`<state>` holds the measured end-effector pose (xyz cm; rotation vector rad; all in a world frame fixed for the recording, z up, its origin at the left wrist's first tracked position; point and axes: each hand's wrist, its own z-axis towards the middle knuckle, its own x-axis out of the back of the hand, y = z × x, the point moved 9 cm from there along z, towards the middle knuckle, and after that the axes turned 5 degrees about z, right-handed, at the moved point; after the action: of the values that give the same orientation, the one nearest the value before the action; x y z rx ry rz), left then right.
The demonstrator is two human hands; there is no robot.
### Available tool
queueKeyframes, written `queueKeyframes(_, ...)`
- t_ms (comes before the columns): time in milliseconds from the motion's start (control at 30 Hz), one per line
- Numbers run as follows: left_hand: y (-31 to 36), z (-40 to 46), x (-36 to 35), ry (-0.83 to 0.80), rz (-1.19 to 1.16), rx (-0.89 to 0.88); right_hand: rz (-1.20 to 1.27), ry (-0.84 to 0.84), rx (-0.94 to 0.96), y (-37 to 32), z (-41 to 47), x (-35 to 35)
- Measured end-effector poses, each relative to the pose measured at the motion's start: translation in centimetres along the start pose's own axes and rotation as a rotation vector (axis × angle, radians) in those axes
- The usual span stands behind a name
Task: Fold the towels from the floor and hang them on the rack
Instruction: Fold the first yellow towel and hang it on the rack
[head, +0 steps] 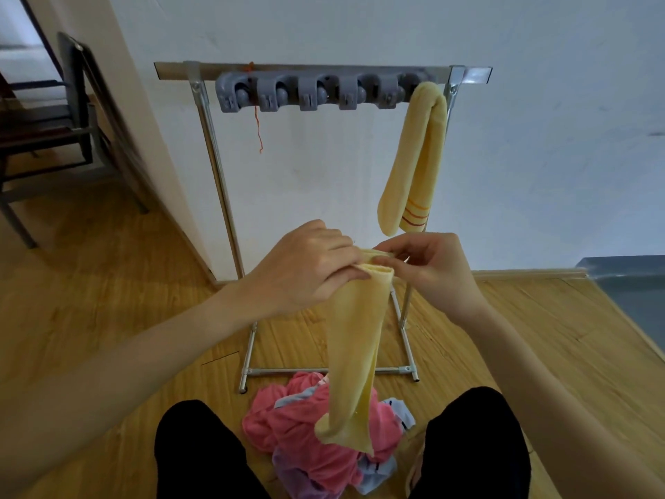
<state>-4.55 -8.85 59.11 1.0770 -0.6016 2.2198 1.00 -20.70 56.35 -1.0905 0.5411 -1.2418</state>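
A wooden floor [108, 318] runs up to a white wall [360, 167], and against that wall stands a metal rack [212, 145] with a top bar and a row of grey clips [313, 92]. At the left edge is a dark chair [72, 113]. Over the right end of the bar hangs a folded yellow towel [414, 163], long axis straight down, its striped end lowest. In front of the rack a person holds a second yellow towel [354, 340], folded into a narrow strip that hangs top to bottom, its folded end up at the hands and its loose end just above a heap of pink, lilac and pale blue towels [306, 430] on the floor between the person's knees. The left hand [306, 268] grips the strip's top with curled fingers; the right hand [428, 264] pinches the same top edge between thumb and fingertips.
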Motion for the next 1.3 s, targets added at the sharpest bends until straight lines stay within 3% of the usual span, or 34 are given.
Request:
queueKeyframes(233,-1.0,-0.2,0.2,0.069,-0.021,0.139,0.165,-0.024,-0.042,-0.2,-0.2,-0.1)
queueKeyframes(567,-2.6,1.7,1.2,0.128,-0.029,0.293,0.175,-0.015,-0.005,-1.5,0.8,0.4)
queueKeyframes(833,-2.6,5.8,4.4,0.169,0.026,0.181,0.022,0.228,0.121,-3.5,3.9,3.0)
queueKeyframes(1100,-4.4,3.4,3.7,0.23,-0.054,0.232,0.114,0.194,0.011,-1.7,4.4,1.7)
queueKeyframes(1200,-6.2,0.9,2.0,0.299,-0.21,0.384,0.147,0.238,-0.057,-0.7,4.4,1.5)
queueKeyframes(1300,-8.6,-3.1,-3.2,0.185,-0.471,0.656,0.188,0.273,-0.141,0.8,4.2,1.1)
